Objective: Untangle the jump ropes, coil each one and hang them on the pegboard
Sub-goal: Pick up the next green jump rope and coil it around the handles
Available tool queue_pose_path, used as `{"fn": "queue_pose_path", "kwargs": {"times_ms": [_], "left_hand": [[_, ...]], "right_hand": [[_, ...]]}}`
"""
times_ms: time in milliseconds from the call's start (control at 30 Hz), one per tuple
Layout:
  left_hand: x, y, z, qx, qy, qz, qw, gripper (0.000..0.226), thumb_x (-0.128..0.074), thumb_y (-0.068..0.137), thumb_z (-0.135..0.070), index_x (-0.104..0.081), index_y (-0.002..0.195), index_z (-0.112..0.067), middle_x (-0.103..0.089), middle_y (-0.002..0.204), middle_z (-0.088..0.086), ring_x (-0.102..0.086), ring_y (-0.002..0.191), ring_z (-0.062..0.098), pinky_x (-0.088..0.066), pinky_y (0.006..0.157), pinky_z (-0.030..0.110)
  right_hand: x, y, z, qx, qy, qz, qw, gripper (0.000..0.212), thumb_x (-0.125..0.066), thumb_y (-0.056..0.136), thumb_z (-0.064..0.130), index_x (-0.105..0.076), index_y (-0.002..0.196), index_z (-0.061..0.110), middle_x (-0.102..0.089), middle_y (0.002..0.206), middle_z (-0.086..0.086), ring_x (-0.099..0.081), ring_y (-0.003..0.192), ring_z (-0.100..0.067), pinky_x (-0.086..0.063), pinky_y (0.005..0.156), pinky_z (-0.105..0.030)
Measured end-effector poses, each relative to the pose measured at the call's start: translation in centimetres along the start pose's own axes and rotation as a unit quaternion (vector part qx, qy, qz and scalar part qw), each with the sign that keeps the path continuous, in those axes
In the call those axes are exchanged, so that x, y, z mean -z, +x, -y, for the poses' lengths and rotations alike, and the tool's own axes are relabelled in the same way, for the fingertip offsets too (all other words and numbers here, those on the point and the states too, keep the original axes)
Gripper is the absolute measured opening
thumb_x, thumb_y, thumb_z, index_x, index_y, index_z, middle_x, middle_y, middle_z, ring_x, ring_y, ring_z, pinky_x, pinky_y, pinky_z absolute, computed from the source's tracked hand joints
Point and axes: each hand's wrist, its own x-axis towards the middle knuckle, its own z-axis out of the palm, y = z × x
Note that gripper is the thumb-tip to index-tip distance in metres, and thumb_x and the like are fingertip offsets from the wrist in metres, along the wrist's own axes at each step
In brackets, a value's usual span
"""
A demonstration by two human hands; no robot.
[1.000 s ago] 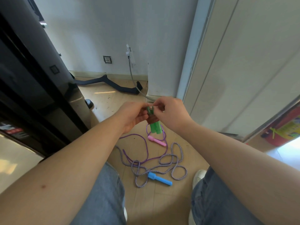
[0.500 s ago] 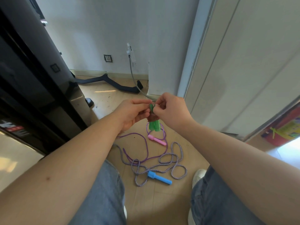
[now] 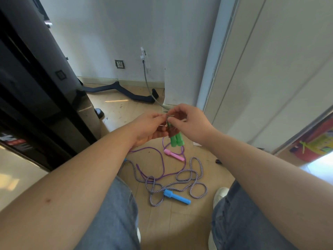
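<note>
Both hands meet above the floor around a coiled green jump rope (image 3: 177,139), whose two green handles hang down below my fingers. My left hand (image 3: 149,126) grips the bundle from the left. My right hand (image 3: 189,120) pinches the cord at its top. On the floor below lies a thin purple rope (image 3: 162,159) with a pink handle (image 3: 173,154), tangled with a purple-and-white striped rope (image 3: 189,177) that has a blue handle (image 3: 177,196). No pegboard is in view.
A black glossy cabinet (image 3: 45,105) stands close on the left. A white wall and sliding door panels (image 3: 270,78) fill the right. A black bar (image 3: 124,92) and a grey cable (image 3: 149,87) lie by the back wall. My knees and a white shoe (image 3: 220,195) frame the ropes.
My hands have shifted slightly and my right fingers have moved at the top of the green bundle. The ropes on the floor have not moved.
</note>
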Motion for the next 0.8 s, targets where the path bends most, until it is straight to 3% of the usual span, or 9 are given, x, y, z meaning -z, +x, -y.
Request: {"fn": "queue_pose_path", "kwargs": {"times_ms": [67,133,233,300,433,567,700,800], "left_hand": [[-0.4,0.2,0.0,-0.008,0.014,0.003,1.000,0.026,-0.045,0.105,-0.022,-0.062,0.114,-0.006,-0.068,0.093,0.011,-0.068,0.070,0.013,-0.059,0.068,0.024],[-0.4,0.4,0.3,-0.026,0.056,-0.005,0.998,0.025,-0.042,0.105,-0.022,-0.062,0.112,-0.008,-0.070,0.100,0.012,-0.071,0.074,0.015,-0.060,0.074,0.029],[0.4,0.7,0.9,-0.062,0.220,-0.045,0.973,0.022,-0.042,0.104,-0.022,-0.062,0.100,-0.013,-0.069,0.093,0.013,-0.070,0.074,0.018,-0.062,0.079,0.037],[0.8,0.9,1.2,-0.067,0.293,-0.067,0.952,0.020,-0.045,0.103,-0.023,-0.061,0.095,-0.014,-0.067,0.088,0.011,-0.069,0.072,0.018,-0.062,0.075,0.036],[0.7,1.3,1.2,-0.059,0.248,-0.107,0.961,0.021,-0.045,0.101,-0.020,-0.063,0.099,-0.008,-0.064,0.092,0.009,-0.066,0.072,0.016,-0.061,0.066,0.032],[0.3,1.6,0.8,-0.068,0.174,-0.151,0.971,0.021,-0.043,0.100,-0.019,-0.062,0.094,-0.011,-0.062,0.091,0.006,-0.061,0.073,0.014,-0.055,0.063,0.030],[0.6,1.4,0.1,-0.046,0.049,-0.082,0.994,0.016,-0.046,0.099,-0.015,-0.061,0.098,-0.009,-0.059,0.086,0.003,-0.053,0.069,0.012,-0.045,0.058,0.025],[1.1,1.2,0.3,-0.030,0.091,-0.052,0.994,0.010,-0.058,0.093,-0.009,-0.056,0.085,-0.014,-0.056,0.078,0.005,-0.050,0.065,0.013,-0.046,0.058,0.026]], "right_hand": [[-0.3,0.0,0.2,0.010,-0.026,0.038,0.999,0.049,-0.076,0.084,0.029,-0.059,0.130,0.026,-0.064,0.113,0.013,-0.062,0.097,0.001,-0.047,0.081,-0.012],[-0.7,0.0,0.3,0.010,-0.038,0.063,0.997,0.059,-0.078,0.082,0.026,-0.056,0.136,0.026,-0.064,0.121,0.010,-0.064,0.104,-0.006,-0.051,0.092,-0.023],[-0.5,-0.1,0.4,-0.018,0.007,0.068,0.998,0.038,-0.075,0.083,0.012,-0.061,0.117,0.021,-0.068,0.104,0.001,-0.074,0.079,-0.014,-0.062,0.078,-0.036],[-0.5,-0.3,0.6,-0.023,0.012,0.091,0.996,0.027,-0.073,0.084,0.008,-0.059,0.105,0.018,-0.068,0.095,-0.005,-0.074,0.068,-0.017,-0.063,0.068,-0.036],[-0.9,-0.1,1.0,-0.029,-0.028,0.104,0.994,0.028,-0.071,0.083,0.007,-0.055,0.103,0.017,-0.067,0.093,-0.007,-0.072,0.063,-0.013,-0.062,0.062,-0.029],[-1.1,0.4,0.6,-0.047,-0.010,0.115,0.992,0.031,-0.069,0.084,0.012,-0.053,0.109,0.021,-0.070,0.097,-0.006,-0.073,0.068,-0.016,-0.063,0.067,-0.032],[-0.6,0.3,0.2,-0.042,0.018,0.099,0.994,0.032,-0.070,0.085,0.013,-0.051,0.109,0.022,-0.071,0.096,-0.008,-0.073,0.069,-0.021,-0.063,0.068,-0.036],[-0.2,0.0,0.1,-0.031,-0.005,0.105,0.994,0.035,-0.073,0.085,0.016,-0.051,0.112,0.022,-0.066,0.105,-0.005,-0.072,0.069,-0.020,-0.062,0.065,-0.033]]}}
